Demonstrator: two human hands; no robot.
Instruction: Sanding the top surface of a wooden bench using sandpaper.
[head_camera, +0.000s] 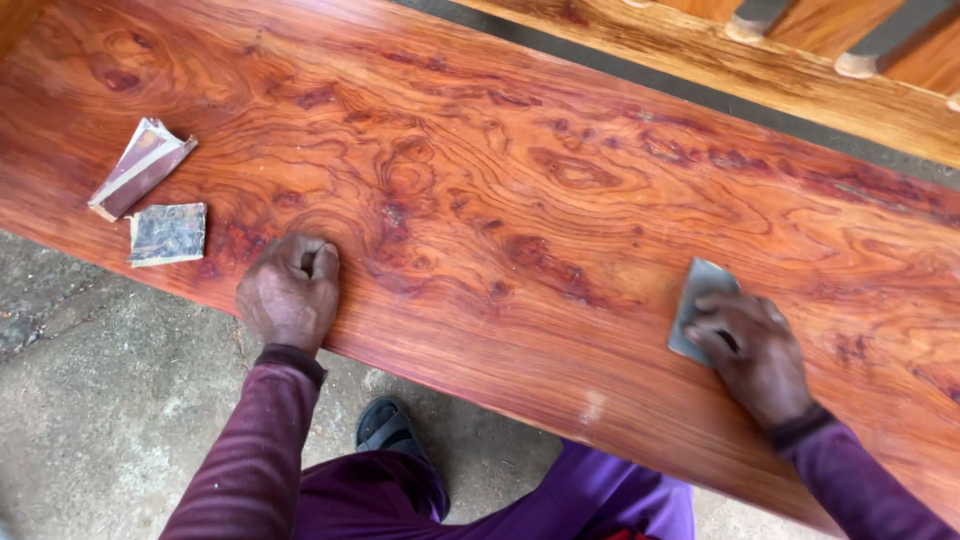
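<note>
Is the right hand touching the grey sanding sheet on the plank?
Touching. The head view shows the right hand pressed flat on the grey sanding sheet, fingers overlapping its lower part, on the reddish wooden plank.

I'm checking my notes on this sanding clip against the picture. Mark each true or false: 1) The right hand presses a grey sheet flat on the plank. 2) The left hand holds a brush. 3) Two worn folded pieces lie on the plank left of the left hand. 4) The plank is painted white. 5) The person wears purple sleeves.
1) True: the right hand presses a grey sheet on the plank.
2) False: the left hand is a closed fist resting on the wood, holding nothing visible.
3) True: two worn folded pieces lie there, near the plank's edge.
4) False: it is reddish wood with swirling dark grain.
5) True: both sleeves are purple.
</note>
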